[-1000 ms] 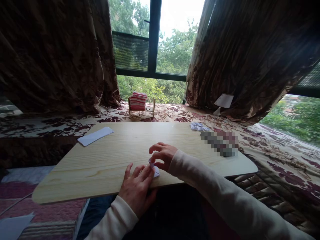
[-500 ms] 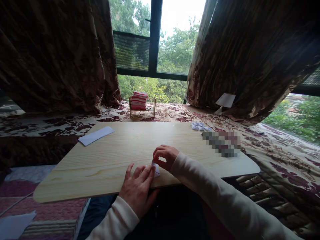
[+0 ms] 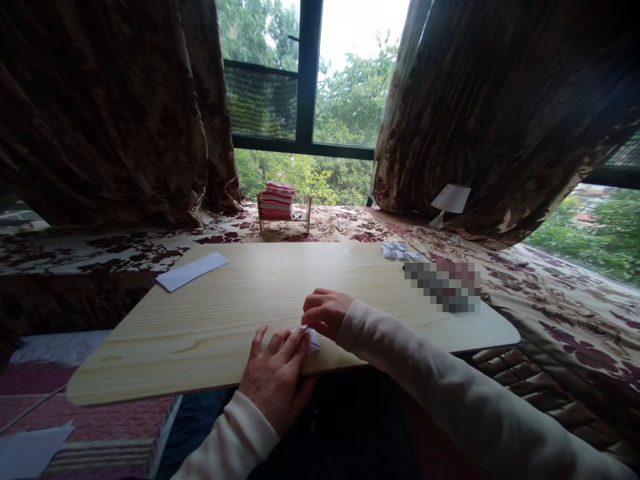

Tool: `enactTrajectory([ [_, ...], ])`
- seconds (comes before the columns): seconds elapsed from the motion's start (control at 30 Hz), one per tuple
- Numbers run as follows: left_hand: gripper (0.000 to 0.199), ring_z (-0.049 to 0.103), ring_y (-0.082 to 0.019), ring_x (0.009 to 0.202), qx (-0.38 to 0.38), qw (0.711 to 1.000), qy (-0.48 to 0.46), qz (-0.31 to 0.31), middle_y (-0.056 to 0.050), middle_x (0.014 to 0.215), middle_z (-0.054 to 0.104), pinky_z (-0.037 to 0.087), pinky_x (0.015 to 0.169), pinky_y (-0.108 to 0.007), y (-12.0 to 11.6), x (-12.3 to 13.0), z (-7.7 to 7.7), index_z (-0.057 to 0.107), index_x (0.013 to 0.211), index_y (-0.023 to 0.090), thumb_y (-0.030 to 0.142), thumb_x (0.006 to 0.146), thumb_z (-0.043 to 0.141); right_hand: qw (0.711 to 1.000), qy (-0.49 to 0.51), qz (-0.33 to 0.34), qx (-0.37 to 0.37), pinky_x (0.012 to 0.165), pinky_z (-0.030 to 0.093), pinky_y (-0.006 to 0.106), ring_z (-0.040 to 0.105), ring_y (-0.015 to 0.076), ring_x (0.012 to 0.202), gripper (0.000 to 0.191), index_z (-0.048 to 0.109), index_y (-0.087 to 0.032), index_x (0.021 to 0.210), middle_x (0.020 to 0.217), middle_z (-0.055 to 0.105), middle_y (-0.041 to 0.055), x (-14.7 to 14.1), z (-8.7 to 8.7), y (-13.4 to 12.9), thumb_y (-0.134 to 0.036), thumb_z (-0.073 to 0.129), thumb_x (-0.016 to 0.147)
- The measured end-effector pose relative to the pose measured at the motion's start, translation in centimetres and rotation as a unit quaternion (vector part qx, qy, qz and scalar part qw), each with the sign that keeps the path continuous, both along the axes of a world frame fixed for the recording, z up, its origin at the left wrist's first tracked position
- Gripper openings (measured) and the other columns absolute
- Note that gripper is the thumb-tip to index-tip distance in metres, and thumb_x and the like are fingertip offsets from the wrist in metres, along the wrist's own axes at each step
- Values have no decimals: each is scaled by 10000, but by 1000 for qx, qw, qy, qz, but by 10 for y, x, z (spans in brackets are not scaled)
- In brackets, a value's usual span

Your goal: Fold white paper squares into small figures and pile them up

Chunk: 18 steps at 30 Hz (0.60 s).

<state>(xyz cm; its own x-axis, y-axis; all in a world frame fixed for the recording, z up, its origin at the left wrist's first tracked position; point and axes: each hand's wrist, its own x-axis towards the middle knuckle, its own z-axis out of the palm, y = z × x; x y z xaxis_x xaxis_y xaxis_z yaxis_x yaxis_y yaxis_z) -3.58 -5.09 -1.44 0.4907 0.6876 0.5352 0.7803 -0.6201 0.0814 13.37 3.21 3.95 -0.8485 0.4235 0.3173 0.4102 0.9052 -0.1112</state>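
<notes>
A small folded white paper (image 3: 313, 341) lies near the table's front edge, partly hidden under my fingers. My left hand (image 3: 277, 370) presses it against the wood from the left, index and middle fingers on its near-left side and the thumb low by the table edge. From above and to the right, my right hand (image 3: 327, 311) pinches a raised tip of the same paper between thumb and fingers. Both hands meet at that tip, and the fingers cover part of the fold.
The pale wooden table (image 3: 215, 320) holds folded white sheets (image 3: 193, 271) at the far left, crumpled paper (image 3: 400, 251) at the far right and a pixelated item (image 3: 443, 287). Beyond stand a small rack with striped cloths (image 3: 277, 201) and a lamp (image 3: 451, 199). Another sheet (image 3: 35, 448) lies lower left.
My right hand has shifted slightly left and down, its fingers closer together at the paper's tip. The left hand stays almost in place on the paper.
</notes>
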Motion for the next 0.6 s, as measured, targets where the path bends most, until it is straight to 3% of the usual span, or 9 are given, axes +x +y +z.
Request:
enactTrajectory([
  [0.23,434,469,-272,1063,1,1000,-1,3,-86,1196,570,165,994,-533,0,1,0,530,1154,171,342,757,495,997,-72,21,21,706,386,262,479,145,692,201,639,-158,641,738,627,49,-4,7,10,-160,527,807],
  [0.43,452,477,-273,1060,0,1000,-5,10,-92,1191,575,153,1000,-524,-3,2,2,532,1156,169,378,755,517,993,-111,-2,29,690,369,253,460,136,673,237,584,-155,599,697,597,37,2,21,2,-155,502,822],
  [0.6,441,473,-275,1062,-1,1000,-10,7,-90,1197,570,148,998,-537,-3,3,2,525,1163,173,345,758,508,996,-65,-28,50,715,360,287,457,169,772,95,616,-173,766,829,592,50,6,18,-2,-213,536,797],
])
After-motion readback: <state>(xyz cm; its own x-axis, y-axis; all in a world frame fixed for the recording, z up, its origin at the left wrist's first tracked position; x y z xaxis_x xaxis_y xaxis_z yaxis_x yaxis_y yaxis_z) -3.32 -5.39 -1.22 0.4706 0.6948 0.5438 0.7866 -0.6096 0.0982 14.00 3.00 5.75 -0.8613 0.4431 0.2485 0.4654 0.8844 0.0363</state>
